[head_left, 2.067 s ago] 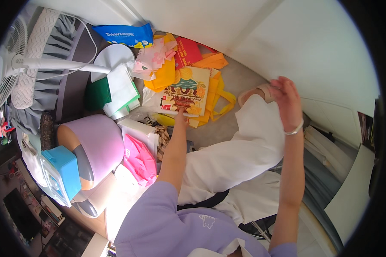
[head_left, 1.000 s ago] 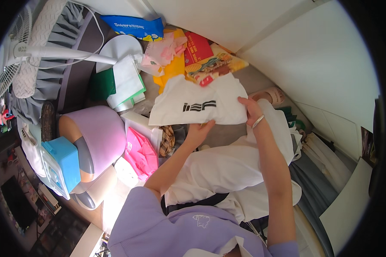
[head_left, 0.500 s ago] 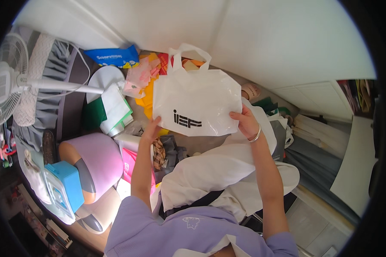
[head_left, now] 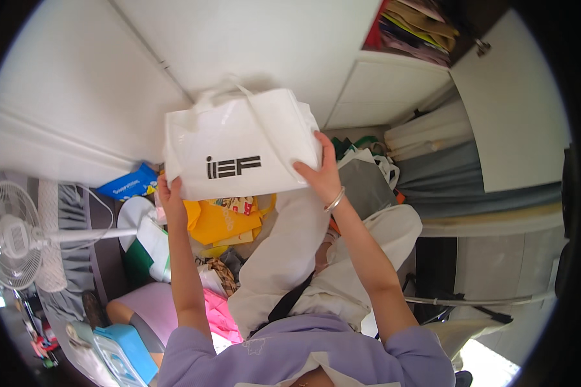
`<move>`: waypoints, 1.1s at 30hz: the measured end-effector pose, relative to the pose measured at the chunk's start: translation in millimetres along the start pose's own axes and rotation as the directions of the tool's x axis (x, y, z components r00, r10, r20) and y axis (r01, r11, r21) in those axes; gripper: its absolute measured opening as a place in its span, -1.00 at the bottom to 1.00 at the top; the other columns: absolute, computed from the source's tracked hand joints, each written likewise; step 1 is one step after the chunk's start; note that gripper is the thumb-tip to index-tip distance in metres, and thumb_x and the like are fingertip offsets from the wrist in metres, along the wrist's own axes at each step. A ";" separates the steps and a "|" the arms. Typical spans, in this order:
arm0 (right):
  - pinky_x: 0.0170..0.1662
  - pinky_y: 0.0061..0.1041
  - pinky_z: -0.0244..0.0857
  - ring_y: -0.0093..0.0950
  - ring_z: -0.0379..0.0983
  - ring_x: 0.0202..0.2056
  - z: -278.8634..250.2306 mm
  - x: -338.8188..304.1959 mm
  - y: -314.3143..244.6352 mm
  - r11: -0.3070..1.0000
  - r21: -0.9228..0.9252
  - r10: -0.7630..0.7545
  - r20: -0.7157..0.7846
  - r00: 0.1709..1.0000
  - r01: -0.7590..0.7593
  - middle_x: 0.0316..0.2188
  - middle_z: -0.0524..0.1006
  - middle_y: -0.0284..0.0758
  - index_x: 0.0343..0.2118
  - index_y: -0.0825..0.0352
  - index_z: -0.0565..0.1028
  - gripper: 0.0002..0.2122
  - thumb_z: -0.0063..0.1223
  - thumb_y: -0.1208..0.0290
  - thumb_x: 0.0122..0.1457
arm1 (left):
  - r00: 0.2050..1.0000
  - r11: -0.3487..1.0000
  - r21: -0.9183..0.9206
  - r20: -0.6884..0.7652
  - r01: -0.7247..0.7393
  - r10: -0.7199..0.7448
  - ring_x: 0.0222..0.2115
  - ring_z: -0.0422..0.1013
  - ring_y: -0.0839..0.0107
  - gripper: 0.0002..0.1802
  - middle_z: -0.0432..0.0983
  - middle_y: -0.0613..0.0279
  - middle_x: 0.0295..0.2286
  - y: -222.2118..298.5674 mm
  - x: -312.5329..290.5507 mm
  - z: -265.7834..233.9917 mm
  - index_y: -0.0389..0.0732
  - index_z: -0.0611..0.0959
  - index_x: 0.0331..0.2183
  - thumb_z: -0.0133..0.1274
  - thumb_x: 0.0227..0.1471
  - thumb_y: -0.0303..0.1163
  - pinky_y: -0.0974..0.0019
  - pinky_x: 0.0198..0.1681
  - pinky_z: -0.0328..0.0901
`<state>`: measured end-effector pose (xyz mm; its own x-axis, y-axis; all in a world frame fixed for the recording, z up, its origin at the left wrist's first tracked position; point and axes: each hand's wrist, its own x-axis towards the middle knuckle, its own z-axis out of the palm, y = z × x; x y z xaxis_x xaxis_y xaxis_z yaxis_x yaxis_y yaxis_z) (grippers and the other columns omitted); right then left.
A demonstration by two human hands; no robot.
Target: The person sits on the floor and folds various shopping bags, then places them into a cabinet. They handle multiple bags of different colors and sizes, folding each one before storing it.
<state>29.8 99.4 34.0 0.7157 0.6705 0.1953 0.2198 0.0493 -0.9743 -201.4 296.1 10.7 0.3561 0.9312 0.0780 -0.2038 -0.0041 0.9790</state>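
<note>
While both arms are raised in front of the body, a white tote bag [head_left: 239,145] with dark block lettering is held up flat between the two hands, well above the clutter on the floor. The left hand [head_left: 169,193] is closed on the bag's lower left corner, with the fingers hidden behind the fabric and only the thumb side seen. The right hand [head_left: 321,173] is pressed to the bag's lower right edge, its fingers [head_left: 306,169] spread and laid along the cloth, so that the edge is pinched rather than fully enclosed; a thin bracelet [head_left: 334,200] is worn on that wrist. The bag's two handles [head_left: 223,90] are seen above both hands, against the white wall [head_left: 77,84].

Below the left hand, a yellow bag [head_left: 216,222] and other coloured bags are piled, and a blue packet [head_left: 128,186] is seen just to that hand's left. Further left, a white standing fan [head_left: 10,235] is found, well apart from the hand. Beneath the right hand, a pale trouser leg [head_left: 284,251] is stretched out, and a grey bag [head_left: 366,187] lies just to that hand's right. Above and right of the right hand, folded cloths [head_left: 419,26] are stacked in an open cupboard. Near the left elbow, a pink cloth [head_left: 223,316] and a light blue box [head_left: 132,351] are seen.
</note>
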 end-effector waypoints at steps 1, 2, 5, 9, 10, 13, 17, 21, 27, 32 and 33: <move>-0.20 -0.62 0.09 -0.51 0.16 -0.24 0.9 -4.3 -5.0 0.982 0.174 0.089 -0.069 0.994 -0.076 -0.24 0.18 -0.24 -0.18 0.34 0.12 -0.47 0.09 0.50 -0.28 | 1.000 0.999 -0.046 0.019 0.001 0.000 -0.39 0.23 0.58 -0.83 0.30 0.32 -0.43 13.4 -4.5 10.2 -0.18 0.33 -0.38 -0.13 -0.15 -0.45 0.52 -0.31 0.15; -0.21 -0.62 0.09 -0.52 0.17 -0.25 -6.2 -7.3 -5.0 0.973 0.187 0.151 -0.059 0.987 -0.138 -0.26 0.20 -0.25 -0.22 0.35 0.15 -0.52 0.09 0.50 -0.27 | 0.999 0.995 -0.096 0.034 0.006 -0.002 -0.38 0.22 0.61 -0.81 0.30 0.32 -0.42 27.2 -8.0 20.0 -0.20 0.33 -0.36 -0.15 -0.14 -0.44 0.54 -0.31 0.14; -0.27 -0.65 0.09 -0.56 0.18 -0.32 -20.9 -11.7 1.9 0.954 0.268 0.166 -0.107 0.980 -0.132 -0.36 0.26 -0.32 -0.45 0.36 0.23 -0.76 0.02 0.55 -0.21 | 0.990 0.980 0.198 0.140 -0.014 -0.014 -0.38 0.23 0.56 -0.70 0.30 0.29 -0.39 50.6 -9.7 33.6 -0.23 0.29 -0.27 -0.15 -0.17 -0.47 0.51 -0.31 0.16; -0.27 -0.68 0.09 -0.57 0.19 -0.27 -48.8 -20.1 0.5 0.961 0.236 -0.078 -0.281 0.957 0.147 -0.18 0.23 -0.21 -0.54 0.40 0.24 -0.89 -0.08 0.57 -0.12 | 0.974 0.845 0.535 0.186 0.012 -0.131 -0.47 0.25 0.57 -0.71 0.36 0.28 -0.46 64.9 -8.2 57.2 -0.30 0.39 -0.31 -0.14 -0.18 -0.43 0.54 -0.37 0.16; -0.28 -0.68 0.10 -0.57 0.20 -0.27 -54.2 -22.3 -3.7 0.979 0.140 -0.095 -0.322 0.942 0.146 -0.15 0.22 -0.18 -0.55 0.41 0.25 -0.90 -0.09 0.56 -0.11 | 0.969 0.806 0.592 0.195 0.009 -0.154 -0.49 0.25 0.60 -0.73 0.37 0.29 -0.50 65.3 -9.1 62.1 -0.31 0.42 -0.33 -0.13 -0.17 -0.42 0.55 -0.39 0.15; -0.31 -0.72 0.11 -0.65 0.22 -0.34 -68.1 -24.9 -7.9 0.966 0.186 -0.081 -0.445 0.892 0.180 -0.20 0.28 -0.22 -0.58 0.40 0.27 -0.93 -0.13 0.54 -0.07 | 0.989 0.964 0.258 0.114 0.060 -0.092 -0.57 0.18 0.67 -0.78 0.34 0.37 -0.61 46.5 -13.4 80.5 -0.32 0.46 -0.47 -0.15 -0.13 -0.35 0.60 -0.49 0.11; -0.29 -0.70 0.11 -0.66 0.22 -0.37 -85.8 -33.9 6.3 0.862 0.480 0.182 -0.592 0.785 0.163 -0.26 0.32 -0.29 -0.58 0.36 0.29 -0.95 -0.14 0.54 -0.06 | 0.992 0.971 0.241 0.123 -0.014 -0.017 -0.62 0.08 0.71 -0.75 0.23 0.47 -0.67 36.2 -24.0 110.7 -0.30 0.40 -0.58 -0.17 -0.10 -0.30 0.62 -0.58 0.02; -0.28 -0.66 0.12 -0.62 0.23 -0.37 -106.5 -55.1 33.3 0.766 0.643 0.436 -0.502 0.747 -0.016 -0.36 0.32 -0.35 -0.48 0.33 0.29 -0.91 -0.10 0.49 -0.07 | 0.976 0.975 0.222 0.217 -0.015 -0.034 -0.63 0.05 0.70 -0.75 0.17 0.48 -0.71 24.5 -30.2 139.0 -0.27 0.37 -0.64 -0.19 -0.09 -0.30 0.60 -0.59 0.00; -0.23 -0.55 0.15 -0.47 0.26 -0.28 -207.5 -92.5 70.1 0.529 0.797 0.609 -0.117 0.784 -0.291 -0.29 0.32 -0.29 -0.19 0.38 0.20 -0.67 -0.15 0.43 -0.06 | 0.837 0.941 0.299 0.546 -0.161 -0.030 -0.44 0.16 0.57 -0.70 0.28 0.28 -0.50 10.0 -39.5 235.0 -0.25 0.37 -0.40 -0.27 -0.06 -0.20 0.54 -0.35 0.05; -0.30 -0.49 0.22 -0.46 0.30 -0.34 -259.1 -113.6 80.7 0.446 0.895 0.696 -0.333 0.637 -0.018 -0.35 0.36 -0.31 -0.26 0.31 0.25 -0.75 -0.17 0.39 -0.05 | 0.528 0.734 0.177 0.586 0.656 -0.614 -0.28 0.20 0.47 -0.57 0.29 0.21 -0.28 -115.1 -39.6 289.7 -0.11 0.26 -0.17 -0.28 -0.09 -0.10 0.36 -0.24 0.07; -0.34 -0.48 0.24 -0.46 0.32 -0.37 -264.6 -118.7 93.5 0.412 0.911 0.736 -0.341 0.585 0.013 -0.39 0.38 -0.32 -0.30 0.29 0.27 -0.78 -0.17 0.38 -0.05 | 0.400 0.701 0.436 0.598 0.564 -0.694 -0.29 0.21 0.49 -0.62 0.30 0.26 -0.31 -149.6 -52.1 288.5 -0.13 0.31 -0.23 -0.24 -0.11 -0.15 0.40 -0.26 0.07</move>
<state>140.8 -171.5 -50.6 0.8063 0.1764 -0.5646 -0.5046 0.7033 -0.5008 73.7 143.1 -85.6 0.8295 0.1574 -0.5359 0.4558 0.3638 0.8123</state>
